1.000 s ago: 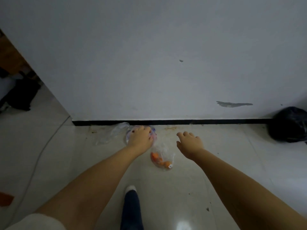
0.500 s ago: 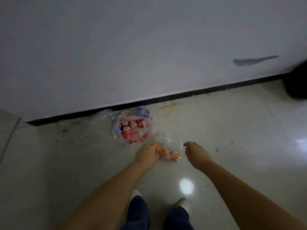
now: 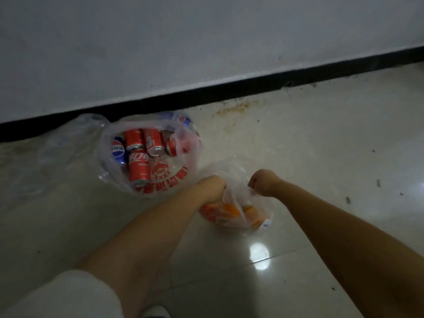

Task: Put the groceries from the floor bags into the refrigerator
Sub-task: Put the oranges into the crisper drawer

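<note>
Two clear plastic bags lie on the tiled floor by the wall. The larger bag (image 3: 183,166), printed in red, holds several red cans (image 3: 138,166) and blue cans (image 3: 118,150). The smaller bag (image 3: 238,214) holds orange items (image 3: 229,208). My left hand (image 3: 212,188) is closed on the left side of the small bag's top. On the right side of that top, my right hand (image 3: 263,181) is closed too. Both fists hold the plastic a short way apart.
A crumpled empty clear bag (image 3: 66,143) lies to the left of the can bag. The white wall with a black skirting (image 3: 229,88) runs just behind the bags. A shoe tip (image 3: 156,312) shows at the bottom edge. Glossy floor spreads to the right.
My left hand left the can bag and came to the small bag. Both hands closed on the small bag's top. The view moved closer and down.
</note>
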{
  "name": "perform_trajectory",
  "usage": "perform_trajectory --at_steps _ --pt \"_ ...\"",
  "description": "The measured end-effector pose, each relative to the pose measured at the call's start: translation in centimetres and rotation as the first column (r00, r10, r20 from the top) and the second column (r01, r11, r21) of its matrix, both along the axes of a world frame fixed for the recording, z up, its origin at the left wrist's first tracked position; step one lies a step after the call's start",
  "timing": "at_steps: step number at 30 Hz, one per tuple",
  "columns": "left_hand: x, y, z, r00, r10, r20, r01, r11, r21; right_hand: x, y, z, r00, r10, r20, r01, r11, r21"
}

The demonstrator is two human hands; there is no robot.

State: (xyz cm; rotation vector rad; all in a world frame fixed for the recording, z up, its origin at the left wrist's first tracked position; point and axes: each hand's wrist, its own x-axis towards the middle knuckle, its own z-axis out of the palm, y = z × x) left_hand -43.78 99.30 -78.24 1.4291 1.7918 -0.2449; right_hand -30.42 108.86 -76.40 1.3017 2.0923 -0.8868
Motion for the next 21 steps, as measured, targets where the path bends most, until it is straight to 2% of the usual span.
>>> perform_trajectory --at_steps 2,5,8,12,15,17,19,21 --pt "-0.1 1.0 -2.6 0.995 -0.083 -0.046 0.082 0.996 -0.023 -0.6 -0.1 -2.3 0.983 0.147 0.106 -0.136 0.985 -0.107" --pt "-0.2 1.9 -5.0 0.979 -0.165 -0.118 0.154 0.983 -0.097 -1.4 -0.6 -5.5 0.968 0.239 0.078 -0.219 0.955 -0.201" --pt "-0.4 1.2 -6.6 0.965 -0.144 -0.218 0.118 0.985 -0.125 -2.1 -2.3 -7.7 0.968 0.250 0.012 -0.241 0.942 -0.235" --pt "-0.2 0.0 -8.3 0.983 -0.028 -0.184 -0.002 0.986 -0.164 -2.5 -4.8 -8.9 0.940 0.341 -0.001 -0.329 0.906 -0.266" --pt "-0.2 -1.1 -9.5 0.980 -0.067 -0.185 0.032 0.983 -0.182 -3.1 -6.5 -10.4 0.922 0.386 0.004 -0.368 0.882 -0.293" --pt "-0.3 -1.4 -10.1 0.974 -0.085 -0.209 0.050 0.985 -0.166 -3.5 -6.9 -10.8 0.918 0.395 0.032 -0.365 0.875 -0.318" --pt "-0.6 -1.3 -9.9 0.981 -0.056 -0.185 0.031 0.990 -0.135 -3.6 -6.0 -9.9 0.945 0.325 -0.027 -0.317 0.896 -0.311" --pt "-1.1 -0.7 -8.2 0.991 0.004 -0.134 -0.015 0.996 -0.086 -3.1 -4.5 -7.8 0.964 0.252 -0.088 -0.265 0.937 -0.227"
